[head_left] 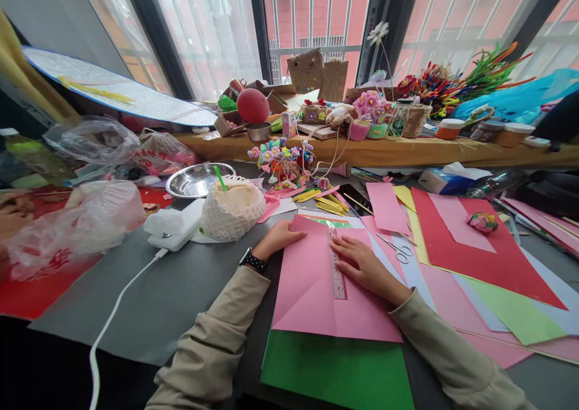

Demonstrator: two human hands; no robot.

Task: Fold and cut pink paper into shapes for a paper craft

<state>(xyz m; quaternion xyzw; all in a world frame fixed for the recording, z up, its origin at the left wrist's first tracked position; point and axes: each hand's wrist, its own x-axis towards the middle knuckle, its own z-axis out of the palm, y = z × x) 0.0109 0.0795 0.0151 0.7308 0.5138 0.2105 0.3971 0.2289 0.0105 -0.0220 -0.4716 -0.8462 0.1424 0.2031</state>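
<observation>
A creased sheet of pink paper lies over a green sheet in front of me. At its upper left edge, my left hand grips the pink paper, with the thumb on top; the other fingers show only in part. My right hand lies with fingers stretched out on the paper, its fingertips on a narrow patterned ruler. The ruler runs lengthwise near the middle of the sheet. Scissors rest just to the right, beside another pink strip.
Red card and loose coloured sheets spread to the right. On the left are a foam-netted coconut, a white device with a cable, a metal bowl and plastic bags. Another person's hand shows at far left.
</observation>
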